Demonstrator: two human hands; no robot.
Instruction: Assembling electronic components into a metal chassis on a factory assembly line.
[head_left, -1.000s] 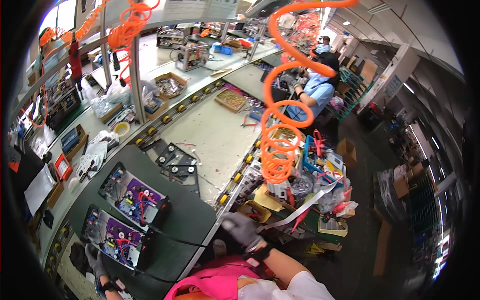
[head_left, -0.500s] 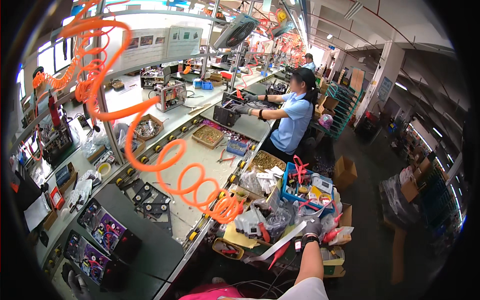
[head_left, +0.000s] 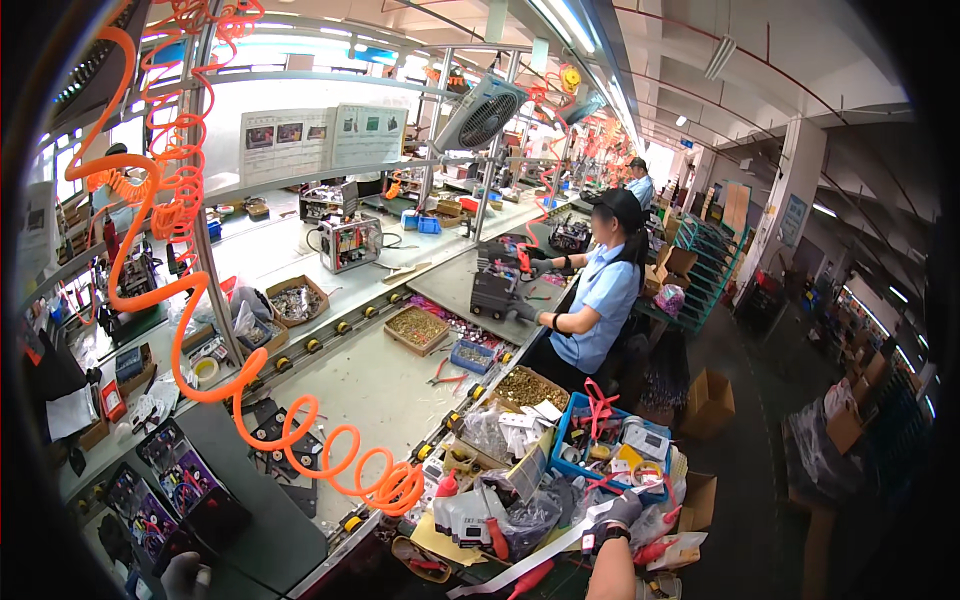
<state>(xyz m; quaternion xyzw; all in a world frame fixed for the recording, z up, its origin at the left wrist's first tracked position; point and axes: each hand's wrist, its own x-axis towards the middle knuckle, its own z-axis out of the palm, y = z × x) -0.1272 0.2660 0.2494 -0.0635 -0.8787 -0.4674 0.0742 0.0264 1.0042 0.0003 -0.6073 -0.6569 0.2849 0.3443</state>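
Observation:
My right hand (head_left: 618,512), in a grey glove with a dark band at the wrist, reaches into a cluttered pile on the right. Its fingers are curled by the upper end of a long white strip (head_left: 530,562), just below a blue bin (head_left: 560,462) of small parts. What they grip is hidden. At the lower left, my left hand (head_left: 185,575), gloved and dark, is beside two open device units (head_left: 190,470) with purple boards and wires. Its fingers are too dim and cut off to read.
An orange coiled air hose (head_left: 300,440) hangs across the bench. Trays of small screws (head_left: 416,330) and red-handled pliers (head_left: 446,375) lie farther along. Red-handled tools (head_left: 497,538) and plastic bags crowd the pile. A co-worker in light blue (head_left: 605,300) handles a dark unit (head_left: 494,285).
The view has shifted, so the bench and pile sit lower. My right hand remains by the strip's end, and my left hand shows farther right. The co-worker's dark unit now stands more upright.

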